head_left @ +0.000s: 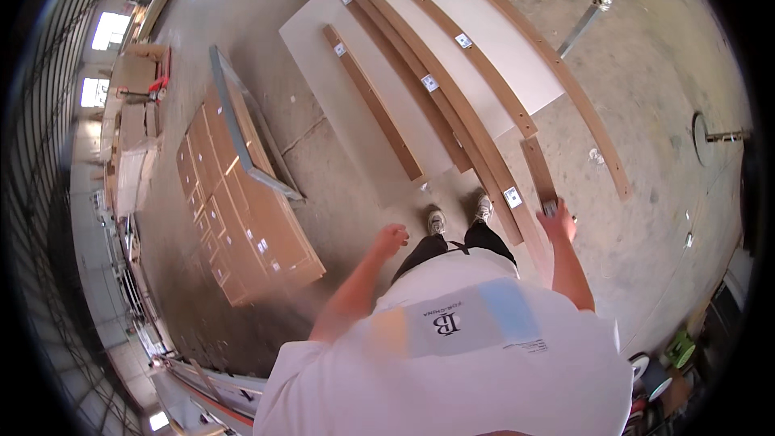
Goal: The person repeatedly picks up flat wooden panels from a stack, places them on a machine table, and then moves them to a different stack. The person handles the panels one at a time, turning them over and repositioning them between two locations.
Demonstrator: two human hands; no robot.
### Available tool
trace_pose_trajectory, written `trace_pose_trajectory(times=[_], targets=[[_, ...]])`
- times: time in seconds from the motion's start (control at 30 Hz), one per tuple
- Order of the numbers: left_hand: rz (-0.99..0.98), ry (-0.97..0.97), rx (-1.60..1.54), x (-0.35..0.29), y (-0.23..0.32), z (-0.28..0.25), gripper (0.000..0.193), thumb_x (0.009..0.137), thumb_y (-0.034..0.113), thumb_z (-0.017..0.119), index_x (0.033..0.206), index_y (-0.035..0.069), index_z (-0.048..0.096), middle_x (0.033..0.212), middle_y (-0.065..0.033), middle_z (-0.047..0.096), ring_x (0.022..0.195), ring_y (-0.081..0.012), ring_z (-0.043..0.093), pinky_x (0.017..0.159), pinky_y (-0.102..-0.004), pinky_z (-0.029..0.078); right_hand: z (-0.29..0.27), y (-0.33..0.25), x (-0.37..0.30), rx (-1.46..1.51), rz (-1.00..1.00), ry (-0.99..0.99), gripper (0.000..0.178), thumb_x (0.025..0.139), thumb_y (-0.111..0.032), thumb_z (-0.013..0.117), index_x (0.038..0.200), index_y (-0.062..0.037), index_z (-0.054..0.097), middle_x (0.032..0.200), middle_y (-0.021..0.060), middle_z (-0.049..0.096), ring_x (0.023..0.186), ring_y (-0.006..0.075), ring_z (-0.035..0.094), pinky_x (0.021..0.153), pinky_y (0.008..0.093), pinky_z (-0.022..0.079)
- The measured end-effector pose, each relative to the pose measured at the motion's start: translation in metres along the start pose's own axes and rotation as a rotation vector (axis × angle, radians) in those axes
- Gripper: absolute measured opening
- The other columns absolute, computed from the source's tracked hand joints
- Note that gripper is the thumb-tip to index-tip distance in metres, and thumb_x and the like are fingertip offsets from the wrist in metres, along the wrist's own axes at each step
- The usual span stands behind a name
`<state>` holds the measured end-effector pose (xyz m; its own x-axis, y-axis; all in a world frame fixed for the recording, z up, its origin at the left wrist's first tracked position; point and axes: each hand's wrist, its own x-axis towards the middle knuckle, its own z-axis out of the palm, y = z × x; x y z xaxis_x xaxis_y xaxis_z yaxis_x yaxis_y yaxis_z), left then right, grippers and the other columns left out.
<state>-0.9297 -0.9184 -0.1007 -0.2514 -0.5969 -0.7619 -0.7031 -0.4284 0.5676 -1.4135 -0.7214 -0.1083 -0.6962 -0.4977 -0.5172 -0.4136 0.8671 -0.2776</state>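
Note:
At the right of my feet, my right hand (559,223) grips the near end of a short brown wooden board (538,168). A small label shows at that end, beside my fingers. My left hand (391,239) hangs in front of my body with its fingers curled in, and I see nothing in it. Between the short board and my feet runs a long brown plank (460,105) with white labels. Farther off, a drilled brown board (476,60) and another labelled board (375,105) lie on large pale panels (307,32).
A long curved-looking brown strip (565,73) lies at the right. On the left are a stack of flat cardboard packages (234,210) and a grey metal frame (230,117). A round-based stand (701,137) is at the far right, a red pallet jack (158,87) at the far left.

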Motion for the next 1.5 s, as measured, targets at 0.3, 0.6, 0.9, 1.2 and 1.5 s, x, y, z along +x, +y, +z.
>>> trace_pose_trajectory(times=[0.3,0.6,0.9,1.2,1.5], targets=[[-0.191,0.192,-0.223,-0.109,-0.067,0.043,0.04,0.098,0.025,0.06,0.129,0.0,0.062,0.108,-0.0126,0.074,0.09,-0.0195,0.073,0.082,-0.0347,0.055,0.006,-0.197,0.17,-0.186,-0.202,-0.131,0.079,0.074,-0.052,0.078,0.138,-0.0138,0.054,0.128,0.0179,0.067,0.117,0.0359,0.065,0.097,0.0496,0.053],[-0.292,0.434,-0.542,-0.199,-0.191,0.091,0.025,0.095,0.023,0.061,0.11,0.003,0.067,0.096,-0.0106,0.073,0.084,-0.0179,0.07,0.076,-0.034,0.055,0.061,-0.259,0.187,0.063,-0.628,0.087,0.056,0.093,-0.047,0.065,0.141,-0.0182,0.06,0.127,0.0105,0.07,0.111,0.0308,0.069,0.092,0.0447,0.055],[-0.16,0.506,-0.268,-0.194,-0.254,0.089,0.029,0.095,0.031,0.061,0.109,0.008,0.07,0.11,-0.0143,0.072,0.102,-0.0316,0.068,0.088,-0.0416,0.053,0.238,-0.194,-0.028,-0.12,-0.924,-0.675,0.036,0.098,-0.039,0.061,0.115,-0.0097,0.074,0.101,0.0152,0.076,0.098,0.0307,0.072,0.088,0.0405,0.054],[-0.333,0.609,-0.51,-0.221,-0.448,0.004,0.033,0.092,0.034,0.059,0.111,0.01,0.071,0.113,-0.0164,0.073,0.106,-0.0366,0.068,0.089,-0.044,0.054,0.295,-0.281,-0.164,-0.321,-0.866,-0.832,0.03,0.094,-0.028,0.063,0.098,-0.0017,0.077,0.087,0.0117,0.076,0.079,0.0185,0.072,0.075,0.0328,0.055],[-0.361,0.69,-0.767,-0.272,-0.546,-0.056,0.021,0.092,0.023,0.057,0.1,0.01,0.072,0.094,-0.0102,0.074,0.083,-0.0239,0.072,0.079,-0.0375,0.055,0.333,-0.415,-0.28,-0.494,-0.852,-0.775,0.035,0.093,-0.032,0.064,0.092,0.0016,0.073,0.077,0.01,0.074,0.07,0.0196,0.069,0.069,0.0334,0.054]])
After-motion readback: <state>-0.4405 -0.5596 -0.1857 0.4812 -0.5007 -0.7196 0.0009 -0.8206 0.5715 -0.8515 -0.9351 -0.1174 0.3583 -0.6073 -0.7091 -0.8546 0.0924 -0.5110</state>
